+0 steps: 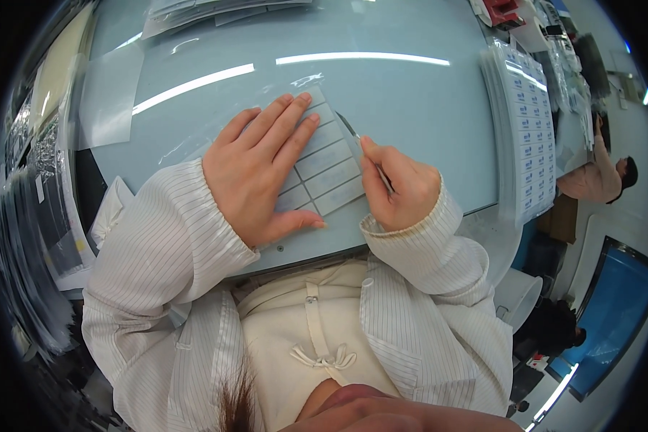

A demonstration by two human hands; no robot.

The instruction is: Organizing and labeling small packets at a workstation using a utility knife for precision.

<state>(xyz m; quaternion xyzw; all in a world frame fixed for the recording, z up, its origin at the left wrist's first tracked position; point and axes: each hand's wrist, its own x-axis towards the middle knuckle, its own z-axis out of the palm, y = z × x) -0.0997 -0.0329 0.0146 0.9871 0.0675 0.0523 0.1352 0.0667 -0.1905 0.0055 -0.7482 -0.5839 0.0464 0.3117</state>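
Nearest the body, at the worktop's front edge, both hands rest on a clear sheet of grey rectangular labels. Left hand lies open and flat, fingers spread over the sheet's left half, pinning it down. Right hand is closed in a pinch on thin metal tweezers, whose tip touches the sheet's right edge near the top. Most labels seem to sit in their rows, so the picking looks barely begun, though the left hand hides part of the sheet. Beyond the hands the pale blue surface lies open toward the far edge; a stack of printed label sheets hangs over the right rim, and loose clear film lies far left.
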